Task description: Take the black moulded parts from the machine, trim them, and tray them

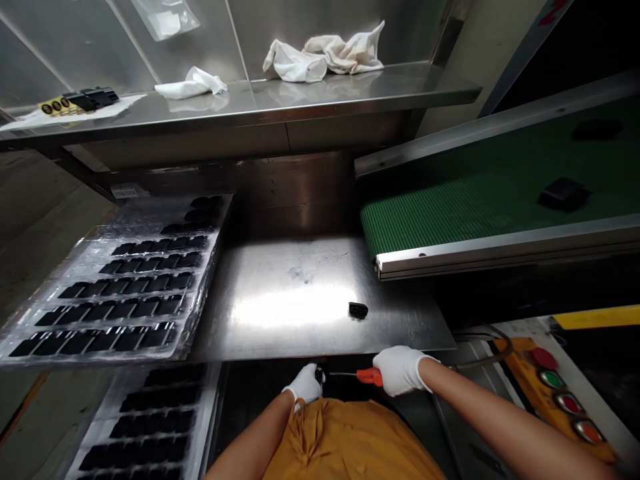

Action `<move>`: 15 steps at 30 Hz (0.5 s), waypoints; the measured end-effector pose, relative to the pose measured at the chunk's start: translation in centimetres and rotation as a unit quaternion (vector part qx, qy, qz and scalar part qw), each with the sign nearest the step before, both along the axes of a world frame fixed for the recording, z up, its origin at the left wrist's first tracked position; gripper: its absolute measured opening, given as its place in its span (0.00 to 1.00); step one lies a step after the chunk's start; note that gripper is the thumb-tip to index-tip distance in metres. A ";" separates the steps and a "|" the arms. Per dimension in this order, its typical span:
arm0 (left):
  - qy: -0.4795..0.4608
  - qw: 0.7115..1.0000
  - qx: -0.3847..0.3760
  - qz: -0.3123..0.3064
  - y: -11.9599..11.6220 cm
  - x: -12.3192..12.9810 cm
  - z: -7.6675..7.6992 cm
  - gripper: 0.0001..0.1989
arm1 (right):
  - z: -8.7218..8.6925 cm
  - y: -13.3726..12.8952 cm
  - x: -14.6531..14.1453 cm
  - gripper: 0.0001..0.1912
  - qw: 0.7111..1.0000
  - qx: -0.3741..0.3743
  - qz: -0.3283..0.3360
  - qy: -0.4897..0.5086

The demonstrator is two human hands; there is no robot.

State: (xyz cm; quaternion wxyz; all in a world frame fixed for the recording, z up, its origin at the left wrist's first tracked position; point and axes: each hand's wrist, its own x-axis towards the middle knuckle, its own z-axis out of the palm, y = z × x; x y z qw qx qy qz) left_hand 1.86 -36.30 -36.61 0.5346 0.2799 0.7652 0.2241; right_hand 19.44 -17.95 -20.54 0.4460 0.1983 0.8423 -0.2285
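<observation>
Both my hands wear white gloves and sit low in the view, close to my body. In my left hand (306, 384), closed fingers grip a small black plastic part (320, 375). My right hand (400, 371) is wrapped round the red handle of a tool (369, 377) with a thin metal shaft; its exact kind is not clear. The shaft points left at the black part, and I cannot tell whether the tip touches it. Another black plastic part (358, 310) lies on the steel table (300, 267) beyond my hands.
On the left, a plastic-covered tray (200, 313) carries rows of black parts, with another tray (200, 427) below. A green conveyor belt (450, 213) bearing black pieces slopes on the right. White cloths (300, 63) lie on the steel shelf (250, 110). A button box (560, 393) stands lower right.
</observation>
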 end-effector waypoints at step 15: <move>0.019 0.999 -0.003 -0.032 0.7 0.2 -1.0 0.07 | 0.4 -0.3 0.2 0.23 1.000 0.011 -0.028 -0.004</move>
